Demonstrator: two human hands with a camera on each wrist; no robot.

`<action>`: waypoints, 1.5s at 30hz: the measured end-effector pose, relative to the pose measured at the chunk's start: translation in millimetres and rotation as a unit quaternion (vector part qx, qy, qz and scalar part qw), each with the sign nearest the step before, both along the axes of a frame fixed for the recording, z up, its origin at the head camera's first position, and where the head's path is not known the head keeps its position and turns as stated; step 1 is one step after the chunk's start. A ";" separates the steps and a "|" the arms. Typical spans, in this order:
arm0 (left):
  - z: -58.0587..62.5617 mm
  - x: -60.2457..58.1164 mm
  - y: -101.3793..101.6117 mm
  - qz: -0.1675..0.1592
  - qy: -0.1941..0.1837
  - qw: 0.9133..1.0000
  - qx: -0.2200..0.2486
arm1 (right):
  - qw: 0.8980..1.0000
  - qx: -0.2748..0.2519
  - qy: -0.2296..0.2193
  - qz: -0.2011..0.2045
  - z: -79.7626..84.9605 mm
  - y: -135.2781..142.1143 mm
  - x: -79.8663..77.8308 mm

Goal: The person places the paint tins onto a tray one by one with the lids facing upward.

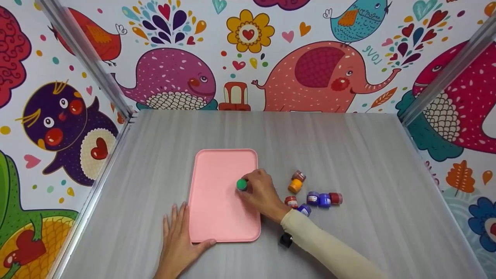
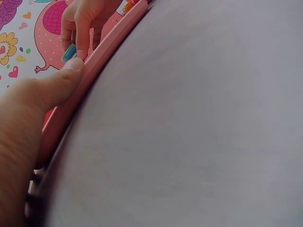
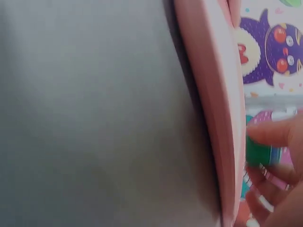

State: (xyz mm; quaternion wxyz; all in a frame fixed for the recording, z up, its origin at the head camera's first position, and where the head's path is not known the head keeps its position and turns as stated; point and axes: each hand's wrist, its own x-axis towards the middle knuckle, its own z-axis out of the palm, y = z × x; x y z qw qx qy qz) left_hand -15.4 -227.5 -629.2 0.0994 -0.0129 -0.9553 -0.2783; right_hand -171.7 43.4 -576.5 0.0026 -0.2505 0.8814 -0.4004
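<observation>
Grip on a green-capped jar (image 1: pixel 241 185) is kept by the right hand (image 1: pixel 263 193), over the pink tray (image 1: pixel 217 174).

At left, the tray's near corner is steadied by the flat left hand (image 1: pixel 179 238); right of it, more small jars (image 1: pixel 314 198) are clustered on the table (image 1: pixel 368 174).

Green-lidded paint jar (image 1: pixel 241 185): small, pinched in the right hand (image 1: pixel 263 193), sitting at the right edge of the pink tray (image 1: pixel 217 209). Whether it touches the tray floor, can't tell. Tray: rectangular, rounded corners, low rim, flat on the grey table, long side running away from the person. Left hand (image 1: pixel 179 240) lies flat at its near-left corner, thumb on the rim.
</observation>
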 end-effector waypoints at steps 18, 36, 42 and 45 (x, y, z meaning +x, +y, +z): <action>1.7 -9.5 9.7 -0.006 -0.036 0.999 0.006 | 0.996 0.017 0.064 0.057 -8.5 -20.5 37.1; 7.4 -2.3 0.9 0.005 -0.069 0.997 -0.014 | 0.983 0.002 0.065 0.174 -17.7 -50.3 53.8; 3.9 -0.2 -2.5 -0.006 -0.047 0.999 -0.018 | 0.983 0.012 0.048 0.178 -20.4 -57.2 57.3; 2.1 -2.7 -2.2 -0.012 -0.029 0.999 -0.017 | 0.982 0.018 0.054 0.182 -20.9 -60.4 57.0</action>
